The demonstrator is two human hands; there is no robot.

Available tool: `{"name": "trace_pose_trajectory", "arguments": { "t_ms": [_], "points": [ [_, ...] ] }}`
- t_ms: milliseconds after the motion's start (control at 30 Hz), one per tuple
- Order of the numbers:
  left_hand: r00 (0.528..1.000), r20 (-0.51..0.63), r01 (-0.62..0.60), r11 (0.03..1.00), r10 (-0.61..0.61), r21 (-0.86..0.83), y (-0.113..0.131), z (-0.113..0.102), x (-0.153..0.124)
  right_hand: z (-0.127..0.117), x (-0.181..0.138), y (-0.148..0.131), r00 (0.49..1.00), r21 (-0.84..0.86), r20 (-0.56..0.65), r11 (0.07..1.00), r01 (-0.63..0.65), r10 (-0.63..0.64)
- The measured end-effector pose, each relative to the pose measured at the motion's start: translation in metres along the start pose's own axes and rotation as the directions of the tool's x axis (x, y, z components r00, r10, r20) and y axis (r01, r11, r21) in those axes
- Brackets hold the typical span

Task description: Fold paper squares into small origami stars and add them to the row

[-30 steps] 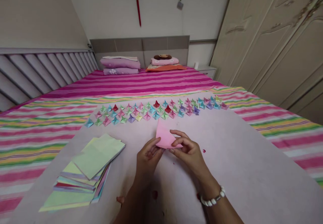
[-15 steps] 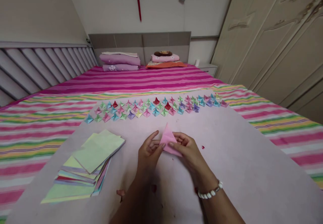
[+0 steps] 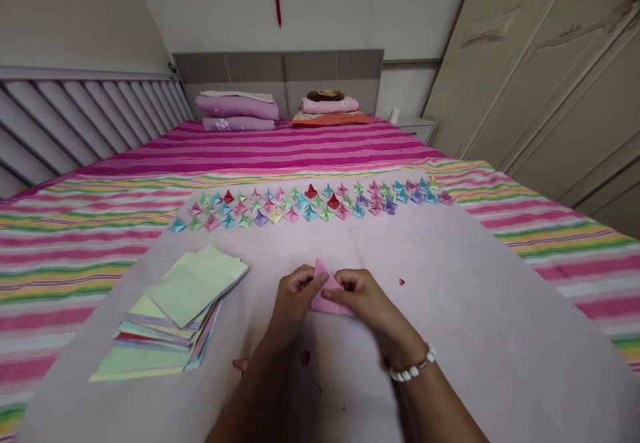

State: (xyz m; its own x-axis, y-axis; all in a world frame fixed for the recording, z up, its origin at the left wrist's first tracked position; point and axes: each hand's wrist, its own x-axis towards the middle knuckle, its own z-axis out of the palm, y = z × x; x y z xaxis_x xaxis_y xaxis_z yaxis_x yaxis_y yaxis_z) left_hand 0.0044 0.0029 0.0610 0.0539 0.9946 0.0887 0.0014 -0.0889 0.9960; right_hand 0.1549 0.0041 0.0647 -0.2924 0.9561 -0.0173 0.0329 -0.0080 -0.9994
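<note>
A pink square of paper (image 3: 324,296), partly folded into a pointed shape, lies low over the pale pink board (image 3: 450,310) between both hands. My left hand (image 3: 295,300) pinches its left edge with curled fingers. My right hand (image 3: 363,300), with a white bead bracelet on the wrist, pinches its right side. To the left of my hands sits a fanned stack of coloured paper sheets (image 3: 175,310), pale green on top. Beyond the hands, several small folded paper pieces (image 3: 310,203) in many colours stand in rows across the board's far edge.
The board rests on a bed with a pink, green and yellow striped cover (image 3: 75,243). Folded pillows and blankets (image 3: 237,111) lie at the headboard. A cream wardrobe (image 3: 550,76) stands on the right, a slatted panel (image 3: 75,123) on the left.
The pink sheet was raised and open a second ago; now it is folded smaller and pressed lower toward the board, with both hands closer together. The camera has tilted down slightly.
</note>
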Motion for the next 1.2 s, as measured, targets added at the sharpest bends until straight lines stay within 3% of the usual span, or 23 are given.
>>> {"name": "trace_pose_trajectory", "arguments": {
  "t_ms": [133, 233, 333, 400, 500, 667, 833, 1033, 1200],
  "points": [
    [0.996, -0.088, 0.014, 0.996, -0.022, -0.092, -0.004, 0.000, 0.002, 0.003, -0.003, -0.001, 0.997, -0.027, 0.071, 1.000, 0.001, 0.001],
    [0.982, -0.182, 0.009, 0.971, -0.054, -0.237, -0.008, 0.000, 0.004, 0.004, -0.002, 0.001, 0.998, -0.048, 0.061, 0.999, -0.010, 0.013],
    [0.956, -0.267, 0.032, 0.951, -0.119, -0.309, -0.009, -0.004, 0.006, 0.002, 0.001, 0.006, 0.997, -0.072, -0.072, 0.997, -0.006, 0.001],
    [0.954, -0.276, 0.055, 0.970, -0.121, -0.235, -0.007, -0.005, 0.006, 0.000, 0.004, 0.010, 0.979, -0.043, -0.204, 0.999, 0.009, -0.018],
    [0.979, -0.175, 0.089, 0.992, -0.103, -0.087, -0.005, -0.002, 0.004, -0.003, 0.008, 0.012, 0.947, 0.012, -0.319, 0.999, 0.040, -0.035],
    [0.996, 0.026, 0.093, 0.990, -0.090, -0.109, -0.006, 0.006, 0.001, -0.001, 0.007, 0.007, 0.940, 0.039, -0.337, 0.996, 0.076, -0.058],
    [0.987, 0.092, 0.142, 0.978, -0.129, -0.152, -0.011, 0.003, 0.002, 0.002, 0.004, 0.003, 0.967, 0.063, -0.247, 0.995, 0.081, -0.063],
    [0.972, 0.143, 0.224, 0.915, -0.186, -0.335, -0.013, 0.001, 0.004, -0.003, 0.001, 0.001, 0.977, 0.234, -0.208, 0.967, 0.104, -0.054],
    [0.966, 0.183, 0.239, 0.892, -0.181, -0.384, -0.009, 0.003, 0.003, -0.004, 0.001, 0.002, 0.986, 0.301, -0.156, 0.948, 0.106, -0.061]
  ]
}}
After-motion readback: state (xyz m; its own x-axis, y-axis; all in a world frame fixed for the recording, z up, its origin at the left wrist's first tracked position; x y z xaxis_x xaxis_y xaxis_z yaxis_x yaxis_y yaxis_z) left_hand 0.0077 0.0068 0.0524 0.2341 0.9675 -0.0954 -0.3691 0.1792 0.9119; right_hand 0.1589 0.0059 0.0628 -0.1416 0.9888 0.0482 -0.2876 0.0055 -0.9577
